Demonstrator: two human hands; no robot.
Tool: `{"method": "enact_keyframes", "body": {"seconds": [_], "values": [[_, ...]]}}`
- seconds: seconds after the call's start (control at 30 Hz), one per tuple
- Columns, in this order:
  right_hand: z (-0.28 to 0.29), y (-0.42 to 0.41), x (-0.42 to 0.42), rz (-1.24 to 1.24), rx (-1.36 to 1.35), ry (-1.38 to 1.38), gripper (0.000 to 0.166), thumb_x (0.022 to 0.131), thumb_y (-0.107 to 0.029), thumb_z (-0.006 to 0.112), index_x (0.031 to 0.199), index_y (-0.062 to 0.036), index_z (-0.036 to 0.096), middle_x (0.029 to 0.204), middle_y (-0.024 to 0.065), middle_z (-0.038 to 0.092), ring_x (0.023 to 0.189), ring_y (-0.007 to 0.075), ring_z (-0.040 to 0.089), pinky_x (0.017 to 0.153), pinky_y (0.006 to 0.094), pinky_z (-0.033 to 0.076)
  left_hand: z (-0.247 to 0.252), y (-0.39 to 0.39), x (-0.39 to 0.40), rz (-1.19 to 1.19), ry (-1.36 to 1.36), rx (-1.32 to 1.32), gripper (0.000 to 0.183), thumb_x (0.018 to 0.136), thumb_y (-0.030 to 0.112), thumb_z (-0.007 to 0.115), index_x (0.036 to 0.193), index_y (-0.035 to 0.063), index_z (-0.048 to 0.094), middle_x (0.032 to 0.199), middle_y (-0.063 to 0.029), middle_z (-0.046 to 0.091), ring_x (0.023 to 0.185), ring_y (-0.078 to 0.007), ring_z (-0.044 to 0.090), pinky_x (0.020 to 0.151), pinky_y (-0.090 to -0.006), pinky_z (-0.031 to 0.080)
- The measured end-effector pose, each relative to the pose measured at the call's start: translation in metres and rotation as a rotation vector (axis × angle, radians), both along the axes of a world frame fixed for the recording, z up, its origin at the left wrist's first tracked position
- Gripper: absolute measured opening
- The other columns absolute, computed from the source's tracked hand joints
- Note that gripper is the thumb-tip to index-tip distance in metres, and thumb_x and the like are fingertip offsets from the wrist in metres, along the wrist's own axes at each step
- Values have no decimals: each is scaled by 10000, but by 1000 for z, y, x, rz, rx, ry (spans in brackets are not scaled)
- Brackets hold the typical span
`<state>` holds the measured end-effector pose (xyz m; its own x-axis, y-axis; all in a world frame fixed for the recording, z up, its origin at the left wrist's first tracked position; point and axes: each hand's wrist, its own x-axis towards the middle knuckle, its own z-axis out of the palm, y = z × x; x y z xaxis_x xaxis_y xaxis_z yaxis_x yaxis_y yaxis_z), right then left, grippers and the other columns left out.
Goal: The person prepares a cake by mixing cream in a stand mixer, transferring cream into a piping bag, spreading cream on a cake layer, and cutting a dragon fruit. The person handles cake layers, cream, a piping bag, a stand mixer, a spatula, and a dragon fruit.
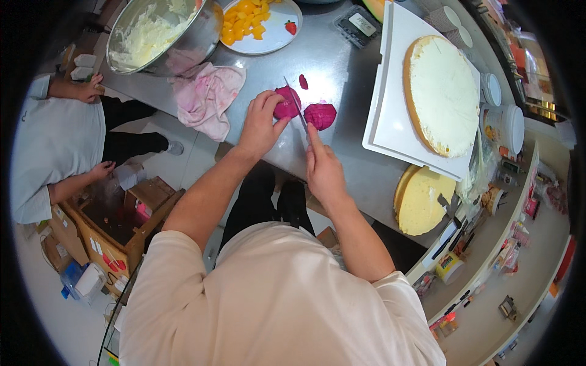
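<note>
My right hand point(324, 167) is closed on a knife point(294, 99), its forefinger stretched along the back of the blade. The blade lies against the right side of a peeled red dragon fruit piece point(287, 104), which my left hand point(264, 120) steadies with its fingertips from the left. Just right of the blade sits another dragon fruit piece point(320, 116), scored with cuts. A small dragon fruit scrap point(303, 82) lies above them on the metal table point(274, 68). To the left of my left hand is a pink-stained cloth point(208, 98).
A steel bowl of cream point(201, 43) and a plate point(279, 39) with cut yellow fruit and a strawberry stand beyond. At right, a cream-topped cake layer point(442, 96) rests on a white board point(389, 91), with cake layers point(423, 199) nearer. Another person point(68, 132) is at left.
</note>
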<state>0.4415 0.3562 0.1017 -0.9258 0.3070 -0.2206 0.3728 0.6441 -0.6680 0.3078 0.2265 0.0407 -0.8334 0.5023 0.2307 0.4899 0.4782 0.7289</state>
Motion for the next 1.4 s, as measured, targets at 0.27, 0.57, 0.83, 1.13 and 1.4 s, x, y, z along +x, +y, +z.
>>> {"method": "enact_keyframes", "body": {"seconds": [0.27,0.57,0.83,1.13,1.4], "values": [[-19,-9,4,77,24,-66,482,970,-168,464,1444,-192,377,880,264,584,738,456,596,683,506,502,-11,-13,3,24,-120,111,399,724,23,729,1076,26,541,1087,-150,529,987,-358,546,858,-413,457],[-18,-12,13,107,23,-54,473,973,-176,464,1439,-192,382,831,261,581,734,451,597,672,511,499,-9,-19,7,4,-176,154,324,731,-18,706,1004,11,534,976,-150,548,936,-349,564,810,-400,472],[-14,-17,9,92,-41,-67,455,981,-160,451,1433,-161,396,853,236,595,737,428,595,691,472,499,-4,-27,-1,-46,-204,52,296,729,-42,682,969,6,516,971,-151,539,931,-351,563,799,-411,472],[17,11,36,-297,-447,-269,450,1016,-204,406,1459,-149,354,869,195,604,735,302,603,726,378,486,44,3,-74,-788,202,-553,635,712,49,714,1301,134,491,1269,-62,525,1027,-313,566,873,-397,501],[-24,-3,23,-48,-69,-33,488,969,-145,454,1447,-159,358,870,269,583,774,449,593,715,515,484,25,1,-18,-228,-262,-356,678,711,153,793,1261,-24,437,1142,-229,483,1005,-429,558,859,-437,490]]}}
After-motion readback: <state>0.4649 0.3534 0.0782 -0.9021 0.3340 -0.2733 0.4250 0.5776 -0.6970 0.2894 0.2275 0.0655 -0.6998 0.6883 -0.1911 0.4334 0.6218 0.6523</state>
